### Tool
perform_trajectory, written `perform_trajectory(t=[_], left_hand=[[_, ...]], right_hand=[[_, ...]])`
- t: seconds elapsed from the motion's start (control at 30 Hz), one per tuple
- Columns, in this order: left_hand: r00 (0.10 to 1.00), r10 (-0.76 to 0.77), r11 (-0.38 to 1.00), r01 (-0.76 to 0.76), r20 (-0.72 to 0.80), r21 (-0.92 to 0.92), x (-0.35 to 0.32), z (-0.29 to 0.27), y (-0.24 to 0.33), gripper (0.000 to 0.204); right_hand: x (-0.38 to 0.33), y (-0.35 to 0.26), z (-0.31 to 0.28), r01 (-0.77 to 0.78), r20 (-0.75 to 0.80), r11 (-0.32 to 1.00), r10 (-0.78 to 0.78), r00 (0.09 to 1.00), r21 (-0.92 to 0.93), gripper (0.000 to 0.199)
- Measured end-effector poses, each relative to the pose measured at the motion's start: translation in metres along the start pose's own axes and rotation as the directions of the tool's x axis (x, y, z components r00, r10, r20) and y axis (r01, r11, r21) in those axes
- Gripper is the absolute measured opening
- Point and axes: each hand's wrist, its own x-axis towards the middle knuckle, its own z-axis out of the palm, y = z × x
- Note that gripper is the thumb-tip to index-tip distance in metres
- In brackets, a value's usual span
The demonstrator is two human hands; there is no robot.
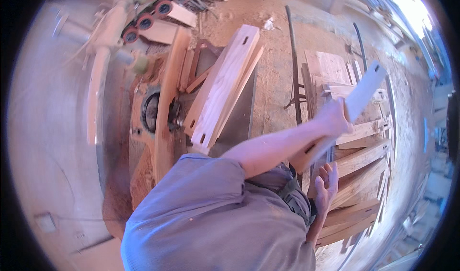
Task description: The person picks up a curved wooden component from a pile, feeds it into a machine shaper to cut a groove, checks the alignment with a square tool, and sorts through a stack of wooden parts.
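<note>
My left arm reaches across to the right, and my left hand (337,118) is closed around a wooden board (364,91). The board is held at a slant, with a dark slot near its far end and another near its lower end; it is slightly blurred. Just below it is my right hand (327,187), its fingers apart and nothing in it. Both hands are over a stack of wooden boards (364,156) on the right, several of them slotted at the ends.
At centre left, more slotted boards (225,86) lie on a machine table beside a long upright wooden fence (167,103). A machine arm with red-rimmed wheels (145,22) stands at the upper left. Dark upright bars (294,65) rise beside the stack. Sawdust covers the floor (268,79).
</note>
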Motion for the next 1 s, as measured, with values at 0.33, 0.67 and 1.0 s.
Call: perform_trajectory(t=[0.33, 0.67, 1.0], left_hand=[[0.953, -0.023, 0.953, 0.112, -0.302, 0.282, -0.066, -0.215, 0.004, 0.053], [0.869, -0.171, 0.822, 0.386, -0.465, 0.419, -0.118, -0.348, -0.077, 0.074], [0.867, -0.350, 0.916, 0.395, -0.356, 0.062, -0.105, -0.343, -0.131, 0.101]], right_hand=[[0.019, 0.037, -0.012, -0.157, 0.287, 0.987, 0.140, 0.948, 0.036, 0.064], [0.046, 0.046, 0.000, -0.219, 0.440, 0.953, 0.293, 0.849, -0.211, 0.062], [0.145, -0.030, 0.198, -0.001, 0.820, 0.983, 0.154, 0.552, -0.184, 0.064]])
